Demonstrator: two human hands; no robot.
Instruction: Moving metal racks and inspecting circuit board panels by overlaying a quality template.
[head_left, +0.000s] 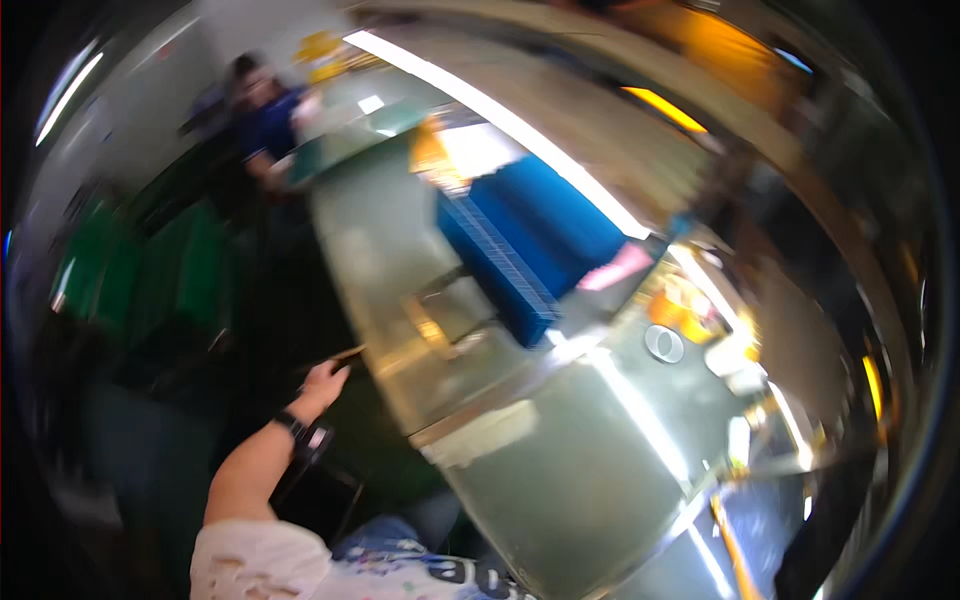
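Note:
My left hand point(325, 385), with a dark watch point(297, 428) on its wrist, reaches out beside the left edge of the workbench point(400, 385). Its fingers look curled closed. A thin tan strip point(349, 353) sticks out past them toward the bench edge; blur hides what it is and how it is gripped. On the bench, nearest to this hand, lies a small yellowish frame-like item point(430, 325). Beyond that stands a large blue bin point(545, 240). My right hand is out of the picture.
A person point(268, 120) in dark blue is at the bench's far end. Green chairs or crates point(150, 270) stand at left. A round white ring point(664, 343) and yellow items point(685, 310) lie on the right bench. A pink piece point(615, 267) touches the bin's corner.

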